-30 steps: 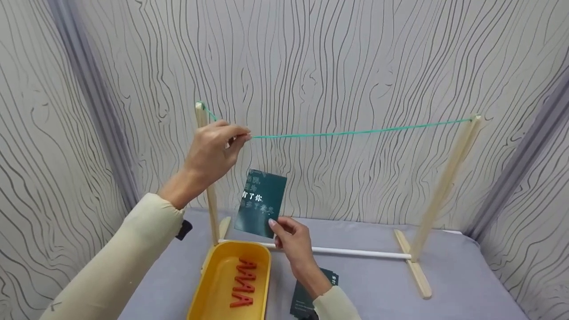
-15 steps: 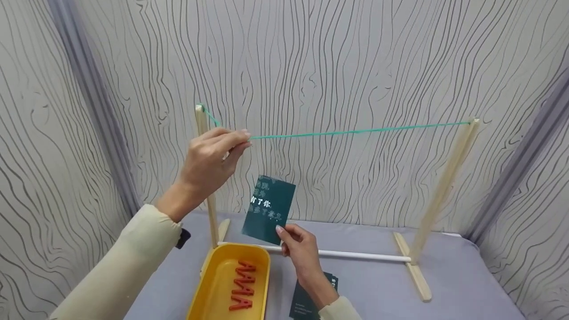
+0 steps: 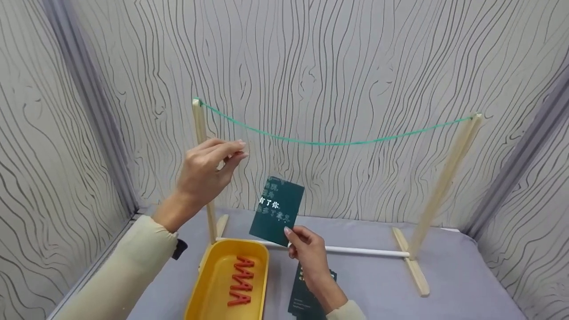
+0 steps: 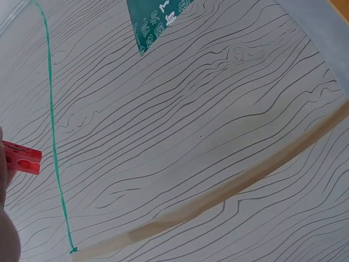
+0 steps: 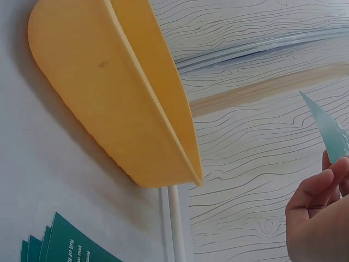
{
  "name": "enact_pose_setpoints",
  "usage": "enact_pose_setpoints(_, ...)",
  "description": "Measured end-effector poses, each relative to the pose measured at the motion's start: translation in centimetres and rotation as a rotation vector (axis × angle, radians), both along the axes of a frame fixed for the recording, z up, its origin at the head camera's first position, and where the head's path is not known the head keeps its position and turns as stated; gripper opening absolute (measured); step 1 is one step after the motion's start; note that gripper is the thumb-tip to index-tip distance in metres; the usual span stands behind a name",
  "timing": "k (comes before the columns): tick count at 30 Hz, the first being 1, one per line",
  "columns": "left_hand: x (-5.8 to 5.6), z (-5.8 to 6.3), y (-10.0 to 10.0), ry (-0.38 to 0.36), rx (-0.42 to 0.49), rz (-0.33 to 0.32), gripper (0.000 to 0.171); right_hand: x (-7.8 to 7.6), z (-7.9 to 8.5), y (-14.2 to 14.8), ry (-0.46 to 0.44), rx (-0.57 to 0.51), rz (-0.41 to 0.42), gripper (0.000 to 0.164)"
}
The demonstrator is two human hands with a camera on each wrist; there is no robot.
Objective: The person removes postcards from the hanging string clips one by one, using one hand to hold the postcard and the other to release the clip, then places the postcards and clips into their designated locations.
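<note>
A green string (image 3: 331,143) sags between two wooden posts. Just below its left part is my left hand (image 3: 206,166). The left wrist view shows that hand pinching a red clothespin (image 4: 24,158), whose end points toward the string but stands apart from it. In the head view the fingers mostly hide the clothespin. My right hand (image 3: 309,249) grips a dark green card (image 3: 278,211) by its lower right corner, between thumb and fingers. White characters are printed on the card, which is tilted and hangs clear below the string.
Inside a yellow tray (image 3: 265,284) lie several red clothespins (image 3: 242,284) in a row. A stack of green cards (image 3: 304,295) rests on the grey cloth beside it, partly under my right arm. A white rod (image 3: 366,251) joins the feet of the left post (image 3: 200,120) and right post (image 3: 446,186).
My left hand has let go of the string and dropped slightly; the string now hangs in a smooth curve. The card in my right hand has shifted a little to the right.
</note>
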State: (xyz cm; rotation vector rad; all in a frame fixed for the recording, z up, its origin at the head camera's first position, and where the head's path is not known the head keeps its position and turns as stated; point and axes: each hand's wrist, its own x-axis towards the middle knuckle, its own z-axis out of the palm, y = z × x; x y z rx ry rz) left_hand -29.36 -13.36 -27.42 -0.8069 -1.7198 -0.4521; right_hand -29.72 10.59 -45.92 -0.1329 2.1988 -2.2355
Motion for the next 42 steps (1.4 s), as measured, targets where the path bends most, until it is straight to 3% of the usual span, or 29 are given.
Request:
enact_pose_setpoints(5, 0.4, -1.6, 0.0, -0.074, -0.016, 0.041, 0.024, 0.4, 0.3, 0.5, 0.007, 0.01, 0.001, 0.042)
enact_pose_setpoints(12, 1.1, -3.7, -0.3, -0.272, -0.045, 0.096, 0.026, 1.0, 0.1, 1.1, -0.027, 0.012, -0.01, 0.042)
enact_pose_setpoints(15, 1.5, -4.7, -0.4, -0.386, -0.078, 0.087, 0.027, 1.0, -0.2, 1.5, -0.056, 0.009, -0.014, 0.04)
enact_pose_setpoints(18, 1.9, -5.7, -0.3, -0.548, -0.095, 0.044, 0.028, 0.8, -0.6, 1.9, -0.079, 0.004, -0.018, 0.038)
enact_pose_setpoints(22, 2.8, -7.0, -0.3, -0.724, -0.05, -0.013, 0.028, 0.9, -1.4, 2.7, -0.12, -0.002, -0.009, 0.041)
enact_pose_setpoints(27, 3.6, -8.7, -0.3, -0.747, 0.005, -0.066, 0.027, 1.5, -2.4, 4.0, -0.197, -0.025, 0.013, 0.043)
enact_pose_setpoints(32, 3.7, -10.2, -0.5, -0.768, 0.052, -0.062, 0.03, 2.1, -3.5, 5.6, -0.251, -0.005, 0.029, 0.04)
enact_pose_setpoints(39, 3.6, -12.8, -1.1, -0.879, 0.189, -0.127, 0.031, 3.3, -5.3, 7.4, -0.308, 0.011, 0.067, 0.031)
enact_pose_setpoints(42, 3.6, -14.1, -0.8, -0.926, 0.208, -0.134, 0.032, 3.9, -5.8, 8.2, -0.346, 0.016, 0.093, 0.026)
